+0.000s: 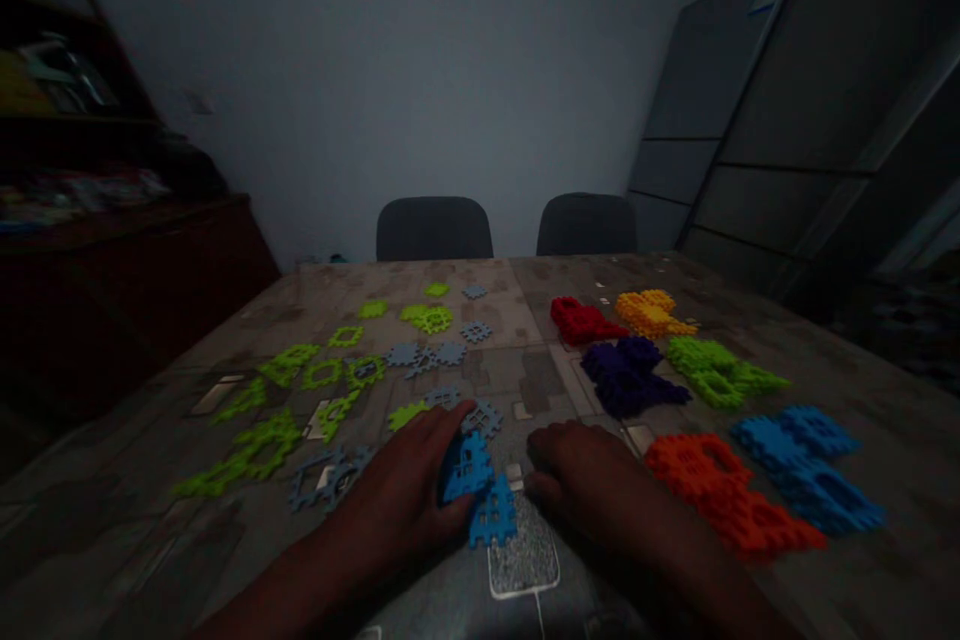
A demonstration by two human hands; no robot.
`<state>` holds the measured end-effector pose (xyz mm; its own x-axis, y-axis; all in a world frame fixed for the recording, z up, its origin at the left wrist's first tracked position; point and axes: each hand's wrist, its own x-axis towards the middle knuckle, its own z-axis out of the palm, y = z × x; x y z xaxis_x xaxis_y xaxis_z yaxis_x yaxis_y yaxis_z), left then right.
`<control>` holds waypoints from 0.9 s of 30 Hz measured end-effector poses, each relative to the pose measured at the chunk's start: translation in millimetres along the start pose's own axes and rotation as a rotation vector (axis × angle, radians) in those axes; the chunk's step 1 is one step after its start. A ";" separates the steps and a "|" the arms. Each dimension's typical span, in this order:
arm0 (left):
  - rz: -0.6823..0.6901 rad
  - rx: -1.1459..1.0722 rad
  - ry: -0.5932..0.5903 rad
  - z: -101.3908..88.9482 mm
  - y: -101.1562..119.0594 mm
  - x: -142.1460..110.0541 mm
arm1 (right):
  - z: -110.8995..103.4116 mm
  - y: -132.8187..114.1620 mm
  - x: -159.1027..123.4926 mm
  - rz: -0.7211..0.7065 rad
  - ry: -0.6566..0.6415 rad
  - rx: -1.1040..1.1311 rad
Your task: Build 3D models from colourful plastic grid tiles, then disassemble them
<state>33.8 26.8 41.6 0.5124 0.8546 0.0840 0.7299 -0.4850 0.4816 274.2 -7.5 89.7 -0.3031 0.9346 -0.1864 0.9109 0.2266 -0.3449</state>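
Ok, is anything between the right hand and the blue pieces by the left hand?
Nothing visible. The right hand sits just beside the blue interlocking pieces, with only patterned table cover between them; the left hand touches them from the other side.

Dark chairs [434,230] against a grey wall [360,70]

Left hand [397,490] and right hand [581,460] sit with blue interlocking plastic pieces [469,480] wedged in the way between them! Grey gear-shaped pieces [481,418] crowd the left hand's path, but a lane of printed tablecloth [544,390] runs ahead of the right hand up to the purple stack [626,375], orange stack [720,490] hard on its right!
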 end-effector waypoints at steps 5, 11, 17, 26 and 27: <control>0.088 -0.015 -0.057 7.9 16.8 1.3 | 3.0 5.8 3.4 -0.018 0.001 -0.013; 0.082 -0.015 -0.129 10.8 26.1 -4.0 | -1.0 3.2 3.1 -0.008 -0.011 0.011; 0.027 -0.055 -0.136 -14.1 14.3 -10.1 | 1.7 -5.8 2.6 -0.105 0.027 0.070; 0.058 -0.129 -0.088 -23.8 -25.0 -5.7 | 39.0 -14.2 9.4 -0.215 -0.125 0.126; 0.069 -0.128 -0.086 -22.0 -27.7 -5.7 | 39.4 -14.6 10.0 -0.219 -0.108 0.125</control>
<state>0.7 39.4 47.0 0.6005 0.7981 0.0486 0.6304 -0.5100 0.5853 246.9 -12.3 56.7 -0.5232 0.8308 -0.1897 0.7808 0.3782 -0.4973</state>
